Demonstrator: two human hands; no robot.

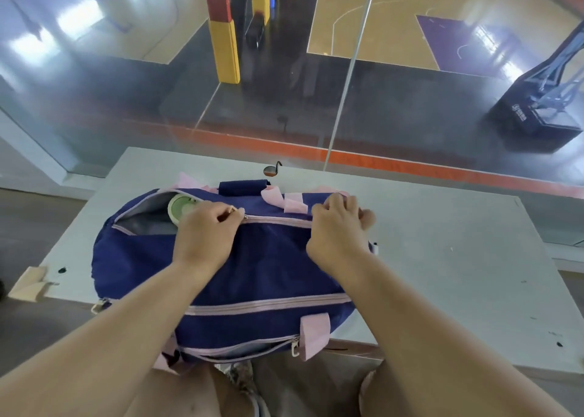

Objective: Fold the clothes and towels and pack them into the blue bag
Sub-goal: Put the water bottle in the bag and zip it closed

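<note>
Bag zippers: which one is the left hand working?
The top zipper, farthest back: the left hand pinches its pull. The two front zippers lie untouched.

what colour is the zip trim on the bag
Pale pink zip trim on the navy bag, clearest in the head view.

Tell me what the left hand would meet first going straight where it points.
Likely the handle wrap on the bag, just past the zip pull the left hand pinches; depth is unclear.
</note>
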